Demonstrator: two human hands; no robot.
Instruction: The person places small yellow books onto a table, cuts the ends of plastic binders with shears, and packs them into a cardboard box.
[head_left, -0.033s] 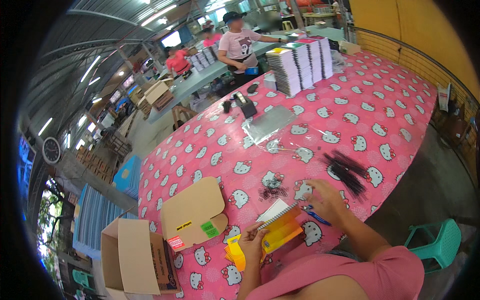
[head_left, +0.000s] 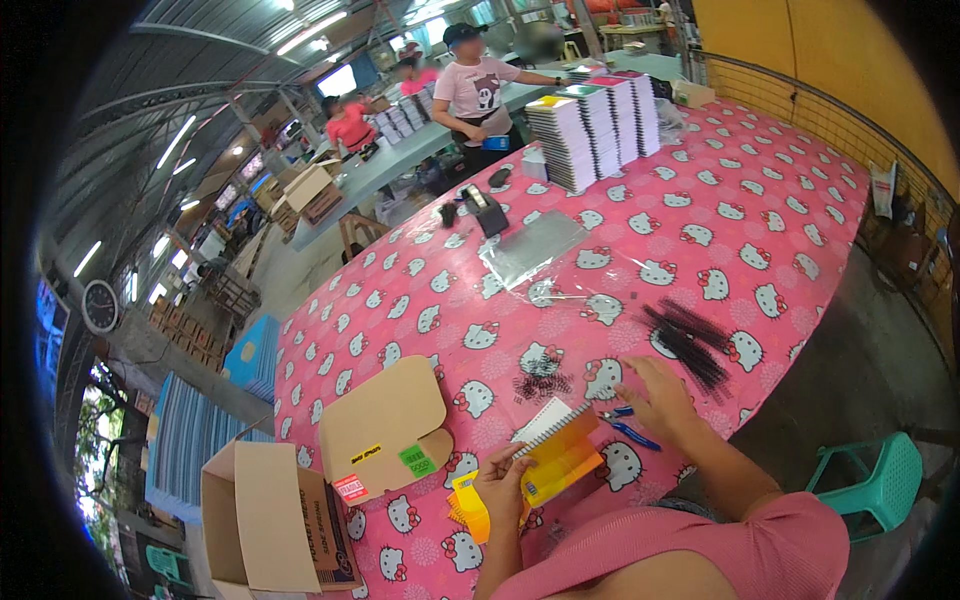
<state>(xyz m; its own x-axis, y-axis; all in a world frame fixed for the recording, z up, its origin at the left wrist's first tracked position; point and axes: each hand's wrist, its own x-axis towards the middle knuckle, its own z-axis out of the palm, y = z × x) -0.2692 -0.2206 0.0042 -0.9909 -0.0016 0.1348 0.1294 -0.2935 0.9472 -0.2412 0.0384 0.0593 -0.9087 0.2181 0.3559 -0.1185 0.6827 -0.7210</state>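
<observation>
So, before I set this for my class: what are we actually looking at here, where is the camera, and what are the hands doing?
There is no machine: a person wears a wide fisheye camera on the head, looking down, so straight edges bend near the rim. The forearms at the bottom are that person's own. The left hand holds a yellow spiral notebook by its lower corner. The right hand rests flat on the pink cartoon-cat tablecloth, beside blue-handled pliers. Nearby lie black binding coils, an open cardboard box, clear plastic sleeves and, farther off, stacks of notebooks. Other people work at tables behind.
</observation>
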